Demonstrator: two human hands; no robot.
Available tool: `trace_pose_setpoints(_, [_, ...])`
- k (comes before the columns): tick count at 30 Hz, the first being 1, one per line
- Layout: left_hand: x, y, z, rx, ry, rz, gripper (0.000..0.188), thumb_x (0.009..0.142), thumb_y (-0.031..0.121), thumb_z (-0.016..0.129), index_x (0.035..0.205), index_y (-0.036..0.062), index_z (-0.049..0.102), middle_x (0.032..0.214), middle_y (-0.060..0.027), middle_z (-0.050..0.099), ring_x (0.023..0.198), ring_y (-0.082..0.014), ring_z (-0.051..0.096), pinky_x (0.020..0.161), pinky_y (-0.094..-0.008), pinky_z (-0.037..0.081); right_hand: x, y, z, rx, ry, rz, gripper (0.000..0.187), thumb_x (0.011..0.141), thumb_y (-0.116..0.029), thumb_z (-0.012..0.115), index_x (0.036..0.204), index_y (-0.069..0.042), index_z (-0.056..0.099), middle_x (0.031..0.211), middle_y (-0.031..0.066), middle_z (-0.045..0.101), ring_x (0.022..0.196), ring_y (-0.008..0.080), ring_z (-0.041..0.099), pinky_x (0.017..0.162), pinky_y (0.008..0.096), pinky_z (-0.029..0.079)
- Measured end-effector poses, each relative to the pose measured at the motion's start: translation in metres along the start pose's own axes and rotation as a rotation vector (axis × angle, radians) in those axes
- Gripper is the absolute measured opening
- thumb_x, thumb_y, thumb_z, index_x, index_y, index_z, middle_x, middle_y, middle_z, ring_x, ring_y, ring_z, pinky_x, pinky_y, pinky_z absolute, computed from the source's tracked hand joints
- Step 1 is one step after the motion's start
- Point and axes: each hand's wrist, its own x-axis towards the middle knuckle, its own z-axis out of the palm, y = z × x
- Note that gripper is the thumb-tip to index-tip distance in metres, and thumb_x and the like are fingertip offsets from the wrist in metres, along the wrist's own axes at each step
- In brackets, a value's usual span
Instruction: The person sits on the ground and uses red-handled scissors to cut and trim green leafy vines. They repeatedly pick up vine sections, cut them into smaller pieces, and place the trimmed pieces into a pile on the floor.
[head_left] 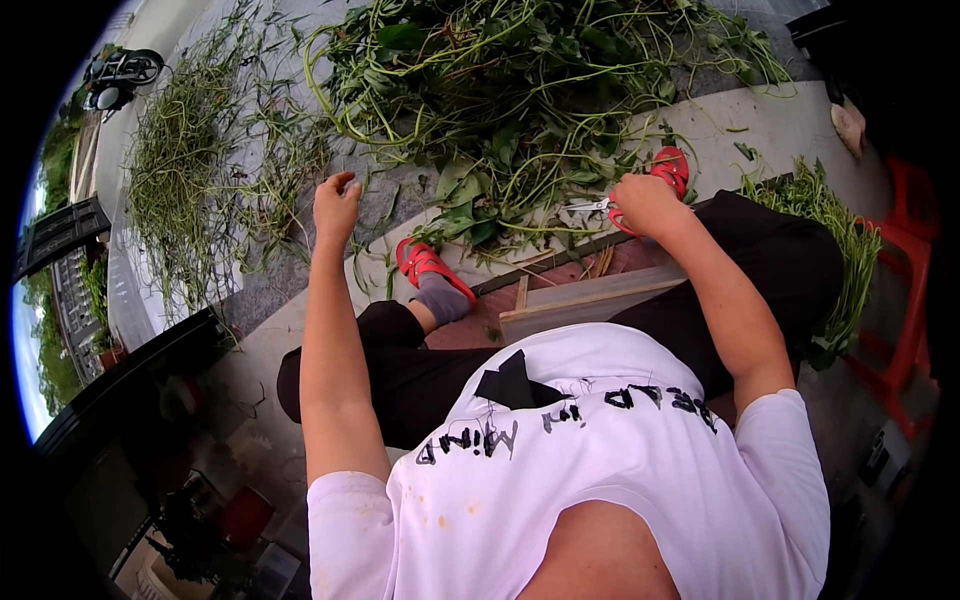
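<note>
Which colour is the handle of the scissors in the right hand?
The scissors handle is red, best seen in the head view.

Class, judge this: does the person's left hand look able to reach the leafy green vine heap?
Probably yes: the left hand looks empty and is near the vine heap, with nothing visibly blocking the way.

Black, brush-like lettering (490, 441) stands on the front of the person's white, short-sleeved fabric T-shirt (560, 480). It runs across the chest in 1 curved line of 3 groups, upside down from the head camera: a longer group toward the person's left, a short one of 2 letters in the middle, and another longer one toward the right, bent by folds in the cloth. A solid black, angular printed shape (518, 382) sits just beside the line, on the side away from the neckline.
</note>
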Motion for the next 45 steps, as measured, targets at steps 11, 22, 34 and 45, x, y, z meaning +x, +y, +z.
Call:
trace_pose_setpoints(11, [-0.127,0.090,0.226,0.249,-0.397,0.647,0.054,0.079,0.008,0.053,0.131,0.0054,0.042,0.128,-0.0111,0.048,0.118,-0.0285,0.045,0.094,-0.0403,0.039,0.011,-0.043,0.112,0.032,-0.488,-0.162,0.019,0.077,-0.018,0.061,0.087,-0.006,0.071,0.094,0.0165,0.067,0.089,0.0303,0.066,0.071,0.0410,0.053])
trace_pose_setpoints(22, [-0.120,0.078,0.197,0.090,-0.652,0.566,0.029,0.091,0.032,0.050,0.087,0.0068,0.064,0.084,-0.0149,0.065,0.074,-0.0363,0.061,0.067,-0.0421,0.049,0.024,-0.058,0.154,0.012,-0.412,-0.219,0.030,0.082,-0.019,0.056,0.104,0.000,0.065,0.110,0.0171,0.062,0.104,0.0297,0.058,0.086,0.0397,0.047])
trace_pose_setpoints(34, [-0.096,0.230,-0.066,-1.472,-0.257,0.107,0.031,0.101,0.032,0.038,0.083,0.0088,0.046,0.060,0.0050,0.030,0.047,-0.0053,0.022,0.040,-0.0223,0.019,0.030,-0.051,0.131,0.023,-0.452,-0.161,0.026,0.075,-0.015,0.061,0.097,-0.002,0.069,0.110,0.0159,0.062,0.104,0.0314,0.057,0.088,0.0405,0.047])
trace_pose_setpoints(45, [-0.157,0.329,-0.223,-1.756,-0.339,0.527,0.024,0.098,0.017,0.040,0.077,0.0075,0.044,0.056,0.0018,0.031,0.046,-0.0087,0.025,0.040,-0.0251,0.020,0.060,-0.050,0.014,0.768,0.264,-0.045,0.040,0.084,-0.018,0.062,0.120,-0.005,0.051,0.115,0.0122,0.056,0.107,0.0310,0.055,0.091,0.0400,0.046])
